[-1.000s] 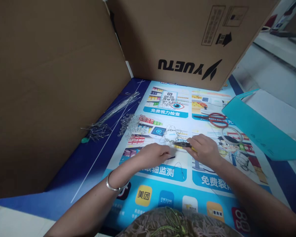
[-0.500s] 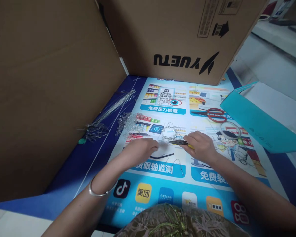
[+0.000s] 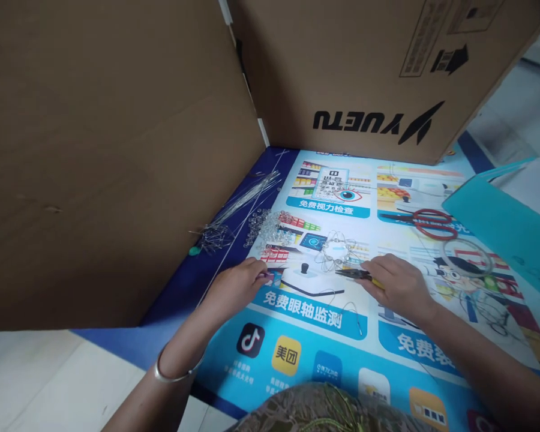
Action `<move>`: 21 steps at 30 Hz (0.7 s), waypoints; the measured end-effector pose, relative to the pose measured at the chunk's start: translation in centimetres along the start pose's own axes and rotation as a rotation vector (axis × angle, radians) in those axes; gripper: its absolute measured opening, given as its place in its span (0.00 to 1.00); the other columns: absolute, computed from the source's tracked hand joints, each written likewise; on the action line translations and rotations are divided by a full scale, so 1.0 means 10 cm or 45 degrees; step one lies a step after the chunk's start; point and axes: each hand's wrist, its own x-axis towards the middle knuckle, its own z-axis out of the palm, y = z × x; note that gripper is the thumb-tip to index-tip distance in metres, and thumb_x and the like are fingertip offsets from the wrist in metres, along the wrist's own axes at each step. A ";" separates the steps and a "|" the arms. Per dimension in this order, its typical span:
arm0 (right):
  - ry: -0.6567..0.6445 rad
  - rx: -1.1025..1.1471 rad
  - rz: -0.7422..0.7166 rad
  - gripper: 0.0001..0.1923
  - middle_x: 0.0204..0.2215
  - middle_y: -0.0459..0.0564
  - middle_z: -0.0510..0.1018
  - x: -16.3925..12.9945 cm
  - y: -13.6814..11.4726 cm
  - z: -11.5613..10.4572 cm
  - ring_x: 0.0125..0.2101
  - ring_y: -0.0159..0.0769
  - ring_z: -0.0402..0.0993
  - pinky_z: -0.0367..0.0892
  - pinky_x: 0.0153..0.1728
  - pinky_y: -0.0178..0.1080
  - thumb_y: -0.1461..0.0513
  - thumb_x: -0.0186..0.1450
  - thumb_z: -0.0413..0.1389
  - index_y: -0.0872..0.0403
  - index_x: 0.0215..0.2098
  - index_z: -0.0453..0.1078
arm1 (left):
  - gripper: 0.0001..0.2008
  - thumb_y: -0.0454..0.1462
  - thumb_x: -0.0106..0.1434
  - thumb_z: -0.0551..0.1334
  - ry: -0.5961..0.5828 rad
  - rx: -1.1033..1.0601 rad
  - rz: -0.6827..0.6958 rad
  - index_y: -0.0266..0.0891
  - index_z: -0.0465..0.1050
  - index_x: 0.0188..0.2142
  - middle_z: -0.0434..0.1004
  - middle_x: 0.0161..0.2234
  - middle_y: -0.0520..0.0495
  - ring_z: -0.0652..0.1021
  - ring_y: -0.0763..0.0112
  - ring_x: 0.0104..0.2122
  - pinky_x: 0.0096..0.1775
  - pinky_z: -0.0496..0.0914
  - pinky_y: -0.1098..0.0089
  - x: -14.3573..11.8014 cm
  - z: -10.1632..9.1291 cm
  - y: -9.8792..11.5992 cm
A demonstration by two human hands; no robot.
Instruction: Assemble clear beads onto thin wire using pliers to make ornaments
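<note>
The right hand [image 3: 398, 285] pinches pliers [image 3: 355, 274], tips pointing left at the wire-and-bead flower [image 3: 337, 252] just beyond — left hand [image 3: 236, 285] farther off, fingers curled, apparently empty.

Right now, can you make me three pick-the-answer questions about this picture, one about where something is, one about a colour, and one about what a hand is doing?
1. Where do the red-handled scissors lie?
A. on the printed poster mat, by the teal paper bag
B. on top of the brown cardboard box
C. in the left hand

2. What colour is the bangle on the left wrist?
A. red
B. silver
C. green

3. What is the right hand doing?
A. lying open and empty
B. gripping yellow-handled pliers
C. lifting the bag

Answers: 1 A, the scissors rest flat on the mat left of the bag. 2 B, the band shines silver. 3 B, the dark plier tips stick out from the closed fingers toward the wire-and-bead flower.
</note>
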 end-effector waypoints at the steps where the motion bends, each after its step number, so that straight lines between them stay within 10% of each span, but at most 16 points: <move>1: 0.009 -0.003 -0.011 0.14 0.33 0.52 0.75 0.00 0.00 0.00 0.34 0.38 0.69 0.64 0.36 0.39 0.56 0.60 0.56 0.56 0.39 0.70 | 0.10 0.41 0.64 0.52 -0.008 0.009 0.001 0.42 0.69 0.38 0.72 0.38 0.48 0.75 0.69 0.36 0.35 0.64 0.74 -0.01 0.01 -0.01; 14: 0.014 0.041 -0.061 0.13 0.34 0.52 0.76 -0.01 -0.01 0.03 0.35 0.40 0.71 0.66 0.36 0.42 0.56 0.60 0.55 0.54 0.40 0.70 | 0.12 0.35 0.66 0.47 -0.020 0.270 0.279 0.35 0.68 0.40 0.72 0.36 0.40 0.74 0.64 0.36 0.34 0.67 0.70 -0.10 0.23 -0.11; 21: 0.021 0.122 0.008 0.13 0.35 0.52 0.76 0.00 -0.05 0.00 0.36 0.40 0.70 0.67 0.37 0.42 0.57 0.59 0.57 0.55 0.41 0.69 | 0.09 0.36 0.64 0.49 -0.052 -0.050 0.325 0.37 0.66 0.34 0.71 0.35 0.45 0.72 0.70 0.34 0.35 0.65 0.72 -0.02 0.11 -0.06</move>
